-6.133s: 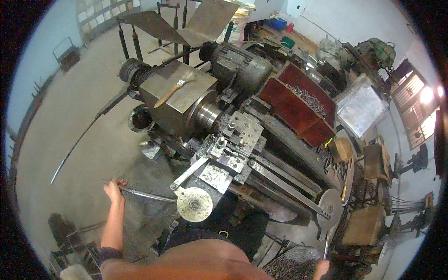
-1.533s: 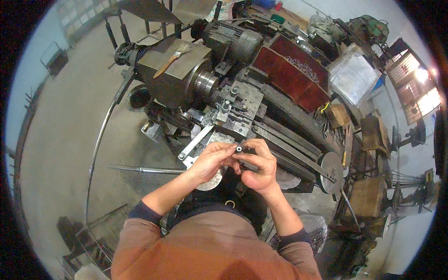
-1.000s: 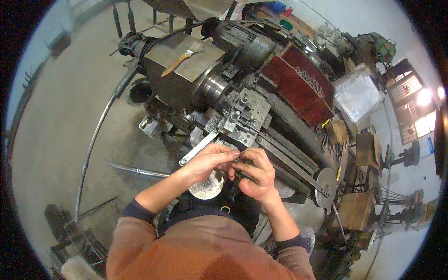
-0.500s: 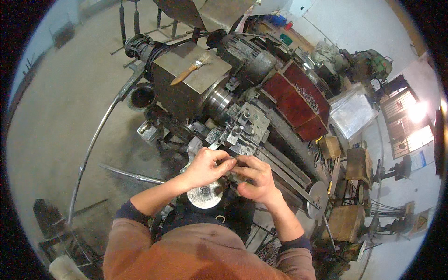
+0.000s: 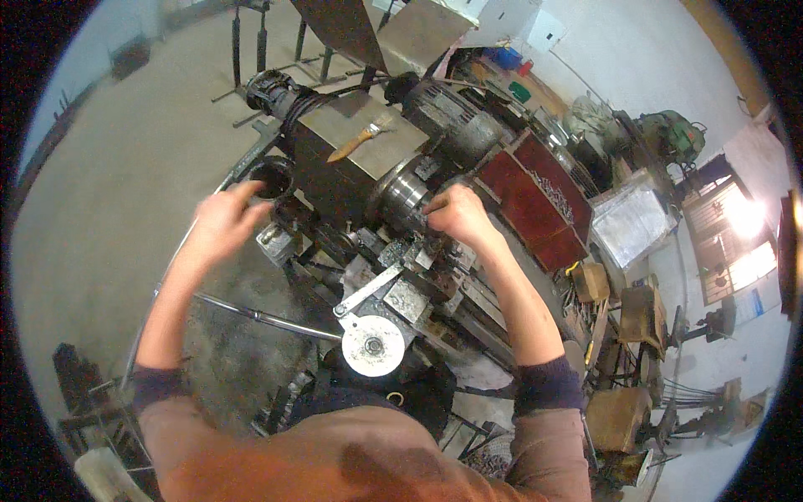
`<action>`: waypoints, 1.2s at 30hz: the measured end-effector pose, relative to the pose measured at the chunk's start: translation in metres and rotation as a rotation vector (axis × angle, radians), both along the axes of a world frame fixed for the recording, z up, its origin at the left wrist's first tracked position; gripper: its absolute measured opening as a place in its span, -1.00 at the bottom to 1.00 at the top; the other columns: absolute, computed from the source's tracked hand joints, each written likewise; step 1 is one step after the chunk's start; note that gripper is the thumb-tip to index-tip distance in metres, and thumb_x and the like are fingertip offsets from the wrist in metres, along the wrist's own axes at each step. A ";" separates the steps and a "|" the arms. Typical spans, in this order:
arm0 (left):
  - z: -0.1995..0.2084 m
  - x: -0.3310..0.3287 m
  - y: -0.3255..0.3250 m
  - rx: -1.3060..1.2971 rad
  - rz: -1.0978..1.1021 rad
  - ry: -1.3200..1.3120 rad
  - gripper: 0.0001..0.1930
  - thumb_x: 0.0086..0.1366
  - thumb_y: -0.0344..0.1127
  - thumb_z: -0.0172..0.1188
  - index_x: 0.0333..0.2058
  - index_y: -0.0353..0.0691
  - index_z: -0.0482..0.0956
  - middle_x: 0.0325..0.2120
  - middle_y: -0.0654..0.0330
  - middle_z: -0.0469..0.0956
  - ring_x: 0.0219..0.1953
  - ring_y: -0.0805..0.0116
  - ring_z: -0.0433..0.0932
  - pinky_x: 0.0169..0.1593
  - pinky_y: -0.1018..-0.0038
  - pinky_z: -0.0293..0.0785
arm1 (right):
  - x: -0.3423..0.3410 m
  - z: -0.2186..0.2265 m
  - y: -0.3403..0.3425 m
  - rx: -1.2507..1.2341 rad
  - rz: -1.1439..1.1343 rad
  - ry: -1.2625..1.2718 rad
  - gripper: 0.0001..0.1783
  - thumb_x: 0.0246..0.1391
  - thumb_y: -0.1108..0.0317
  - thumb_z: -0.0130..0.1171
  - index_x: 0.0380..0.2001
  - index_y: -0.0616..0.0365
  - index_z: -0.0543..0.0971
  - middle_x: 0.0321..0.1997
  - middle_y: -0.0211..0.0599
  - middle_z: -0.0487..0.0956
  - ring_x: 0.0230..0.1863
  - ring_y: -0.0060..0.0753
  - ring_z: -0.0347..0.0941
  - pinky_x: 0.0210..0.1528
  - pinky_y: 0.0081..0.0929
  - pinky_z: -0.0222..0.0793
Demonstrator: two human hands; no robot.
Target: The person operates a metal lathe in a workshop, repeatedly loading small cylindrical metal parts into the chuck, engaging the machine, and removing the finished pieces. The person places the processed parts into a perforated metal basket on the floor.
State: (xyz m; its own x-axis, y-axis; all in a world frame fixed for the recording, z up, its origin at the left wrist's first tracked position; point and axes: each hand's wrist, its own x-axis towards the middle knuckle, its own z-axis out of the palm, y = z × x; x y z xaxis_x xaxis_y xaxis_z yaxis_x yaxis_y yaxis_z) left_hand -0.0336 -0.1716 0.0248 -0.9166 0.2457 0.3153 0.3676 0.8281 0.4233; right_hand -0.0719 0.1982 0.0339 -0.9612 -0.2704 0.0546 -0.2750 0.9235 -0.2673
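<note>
At the metal lathe, my right hand [image 5: 458, 216] is at the front of the shiny round chuck [image 5: 406, 192]. Its fingers are bent together, and whatever they may pinch is too small and hidden to name. My left hand [image 5: 224, 222] is over on the left, thumb and fingers apart with nothing visible between them. It is beside a dark round opening [image 5: 274, 177] and over a long metal bar [image 5: 244, 159]. Below and between both arms lie the tool carriage [image 5: 406, 297] and a pale round handwheel [image 5: 373, 345].
A wooden-handled brush [image 5: 353, 145] lies on the headstock [image 5: 322, 127]. A finned motor [image 5: 456, 117] sits behind it. To the right are a dark red tray [image 5: 523, 201] with small metal pieces and a silver-covered box [image 5: 633, 211]. A metal rod [image 5: 268, 318] extends left of the handwheel.
My hands were together above the carriage and have parted. The left has swung up and left toward the bar; the right has reached forward to the chuck. The handwheel is now uncovered.
</note>
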 end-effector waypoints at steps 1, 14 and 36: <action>0.001 0.000 -0.028 -0.174 0.144 -0.074 -0.64 0.17 -0.14 0.08 -0.11 -0.21 0.44 -0.52 -0.05 0.52 -0.42 0.01 0.53 -0.35 0.19 0.42 | -0.010 -0.006 -0.002 -0.005 -0.096 -0.121 -0.66 -0.46 0.28 0.13 -0.48 0.15 0.65 -0.42 -0.13 0.60 -0.39 -0.18 0.52 -0.26 -0.39 0.42; -0.087 0.059 -0.143 -0.255 0.484 -0.242 -0.75 0.06 -0.26 0.20 -0.43 -0.35 0.45 -0.53 -0.13 0.48 -0.39 -0.09 0.48 -0.29 0.11 0.37 | -0.027 -0.036 0.000 -0.175 0.003 -0.123 -0.63 -0.42 0.27 0.09 -0.44 0.18 0.64 -0.54 -0.02 0.55 -0.50 -0.27 0.51 -0.37 -0.43 0.37; -0.113 -0.115 -0.219 -0.119 0.299 0.531 -0.74 -0.01 -0.45 0.10 -0.27 -0.22 0.56 -0.35 0.04 0.57 -0.31 0.08 0.56 -0.14 0.31 0.46 | -0.018 -0.029 0.000 -0.185 -0.058 -0.006 -0.68 -0.42 0.31 0.10 -0.47 0.14 0.64 -0.46 -0.06 0.56 -0.35 -0.10 0.48 -0.25 -0.37 0.38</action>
State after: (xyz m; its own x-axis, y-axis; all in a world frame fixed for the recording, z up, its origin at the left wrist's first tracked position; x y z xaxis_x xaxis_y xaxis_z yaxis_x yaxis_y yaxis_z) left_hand -0.1491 -0.3910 -0.0879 -0.6764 0.0641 0.7338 0.2478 0.9579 0.1448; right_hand -0.0895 0.1984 0.0051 -0.9754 -0.2001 0.0921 -0.2202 0.8726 -0.4360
